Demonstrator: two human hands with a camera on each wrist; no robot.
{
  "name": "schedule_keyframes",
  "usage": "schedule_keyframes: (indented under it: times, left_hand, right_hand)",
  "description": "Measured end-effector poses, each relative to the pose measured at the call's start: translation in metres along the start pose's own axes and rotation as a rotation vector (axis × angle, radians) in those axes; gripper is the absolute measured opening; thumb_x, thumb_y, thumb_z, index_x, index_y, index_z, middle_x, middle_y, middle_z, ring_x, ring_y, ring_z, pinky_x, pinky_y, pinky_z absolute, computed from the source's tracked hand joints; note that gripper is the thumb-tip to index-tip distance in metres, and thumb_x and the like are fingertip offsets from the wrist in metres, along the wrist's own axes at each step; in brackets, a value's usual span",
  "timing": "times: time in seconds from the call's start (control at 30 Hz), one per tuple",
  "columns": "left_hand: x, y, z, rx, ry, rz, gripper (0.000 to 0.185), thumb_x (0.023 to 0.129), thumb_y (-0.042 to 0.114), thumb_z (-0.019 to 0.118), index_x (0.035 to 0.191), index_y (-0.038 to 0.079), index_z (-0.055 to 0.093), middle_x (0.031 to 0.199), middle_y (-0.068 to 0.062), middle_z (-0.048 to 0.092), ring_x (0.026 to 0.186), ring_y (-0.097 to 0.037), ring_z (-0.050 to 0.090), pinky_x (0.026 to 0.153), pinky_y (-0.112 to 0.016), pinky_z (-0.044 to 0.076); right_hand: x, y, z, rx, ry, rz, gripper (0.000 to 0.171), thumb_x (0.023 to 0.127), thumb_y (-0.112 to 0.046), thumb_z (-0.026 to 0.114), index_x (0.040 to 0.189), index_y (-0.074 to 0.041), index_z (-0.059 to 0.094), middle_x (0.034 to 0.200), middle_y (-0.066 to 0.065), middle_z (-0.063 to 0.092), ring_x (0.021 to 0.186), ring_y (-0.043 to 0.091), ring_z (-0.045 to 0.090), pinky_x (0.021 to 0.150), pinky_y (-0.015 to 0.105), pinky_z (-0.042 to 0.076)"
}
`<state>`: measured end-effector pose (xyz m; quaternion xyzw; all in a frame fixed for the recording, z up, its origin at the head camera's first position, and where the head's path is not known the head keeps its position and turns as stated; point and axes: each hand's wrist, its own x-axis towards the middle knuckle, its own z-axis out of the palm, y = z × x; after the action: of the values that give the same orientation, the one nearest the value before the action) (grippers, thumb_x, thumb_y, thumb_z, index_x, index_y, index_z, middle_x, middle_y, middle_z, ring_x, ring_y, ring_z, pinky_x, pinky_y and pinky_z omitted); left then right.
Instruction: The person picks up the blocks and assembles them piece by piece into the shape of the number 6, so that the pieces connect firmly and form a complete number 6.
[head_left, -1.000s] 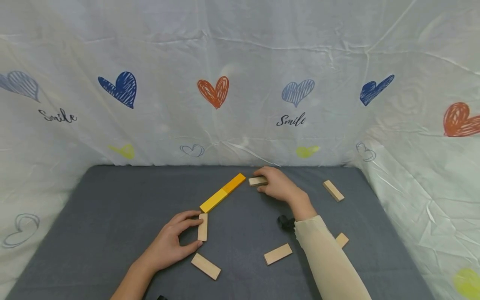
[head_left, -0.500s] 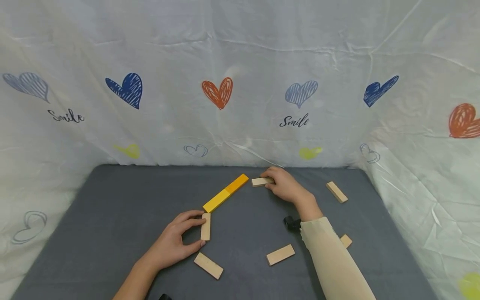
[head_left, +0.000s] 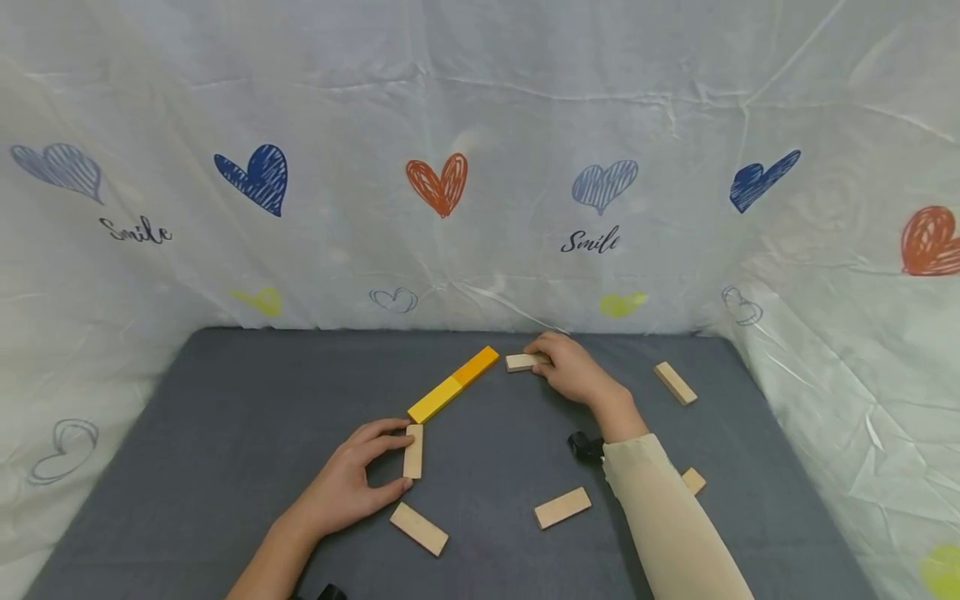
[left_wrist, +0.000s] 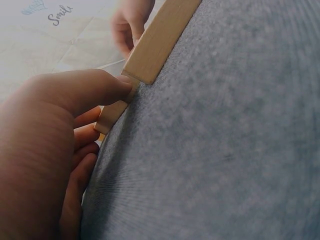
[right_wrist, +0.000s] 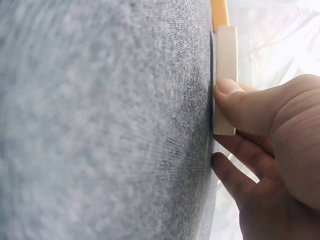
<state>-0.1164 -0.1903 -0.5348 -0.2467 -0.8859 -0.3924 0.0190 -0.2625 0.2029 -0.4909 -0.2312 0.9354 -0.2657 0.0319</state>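
My left hand (head_left: pixel 348 479) pinches a plain wooden block (head_left: pixel 414 454) between its thumb at the near end and its fingers at the far end. That block lies flat, close to the lower end of a yellow block (head_left: pixel 435 400). An orange-yellow block (head_left: pixel 476 367) continues the slanted line end to end. Farther back, my right hand (head_left: pixel 573 371) grips another plain block (head_left: pixel 519 362) from its right side. A narrow gap separates this block from the orange-yellow one in the head view. In the right wrist view, the thumb presses the face of the plain block (right_wrist: pixel 227 65).
Loose plain blocks lie near my left hand (head_left: pixel 418 528), at front centre (head_left: pixel 562 508) and at back right (head_left: pixel 675 383). Another block (head_left: pixel 693 481) is partly hidden behind my right sleeve (head_left: pixel 660 500). A white cloth with printed hearts borders the dark grey table (head_left: pixel 262 400).
The head view has shifted slightly, moving the whole scene rightward. My right hand has edged a little to the right along its block. My left hand keeps its hold.
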Motion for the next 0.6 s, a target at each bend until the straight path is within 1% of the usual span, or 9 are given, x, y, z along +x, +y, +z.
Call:
schedule_keyframes:
  times: [0.2,0.43,0.6]
  left_hand:
    - [0.0,0.0,0.001,-0.002,0.002,-0.007,0.058,0.087,0.024,0.096,0.141,0.025,0.074,0.157,0.007,0.056,0.147,-0.026,0.053,0.114,-0.059,0.05]
    - [0.0,-0.001,0.001,-0.013,0.002,-0.013,0.058,0.087,0.025,0.096,0.141,0.025,0.074,0.157,0.005,0.057,0.147,-0.028,0.054,0.114,-0.06,0.05]
    - [0.001,-0.001,0.0,-0.009,0.001,-0.008,0.059,0.087,0.026,0.096,0.141,0.025,0.073,0.157,0.005,0.057,0.147,-0.028,0.054,0.114,-0.06,0.05]
  right_hand:
    - [-0.004,-0.001,-0.002,0.007,0.001,0.005,0.026,0.107,-0.01,0.072,0.132,-0.005,0.075,0.124,0.009,0.07,0.11,0.027,0.065,0.1,0.048,0.054]
    - [-0.009,-0.002,0.0,-0.003,0.009,-0.026,0.026,0.107,-0.011,0.072,0.133,-0.007,0.075,0.126,0.007,0.07,0.109,0.025,0.065,0.098,0.048,0.055]
    - [-0.013,-0.01,0.0,0.008,0.022,-0.043,0.027,0.107,-0.01,0.072,0.133,-0.006,0.075,0.127,0.008,0.07,0.111,0.026,0.066,0.099,0.049,0.055]
